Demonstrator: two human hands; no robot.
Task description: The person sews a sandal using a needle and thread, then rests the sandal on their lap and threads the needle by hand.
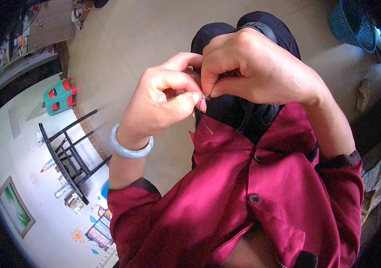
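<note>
My left hand (163, 96), with a pale bangle (131, 142) round its wrist, is closed in a pinch between thumb and fingertips. Against it, my right hand (253, 62) pinches too, thumb and forefinger meeting. Between the two sets of fingertips shows a small, thin silvery piece (204, 97); it is too small to tell whether it is a needle, wire or something else. Both hands are held above my lap, over black trousers (221, 109) and the hem of a dark red buttoned shirt (226, 174).
A black stool-like stand (72, 156) carrying bottles and glasses is at the left by the wall. Near it is a green and red plastic stool (60, 97). A blue perforated basket (353, 27) stands on the tiled floor (110, 49) at upper right, with a shoe (362, 94) below it.
</note>
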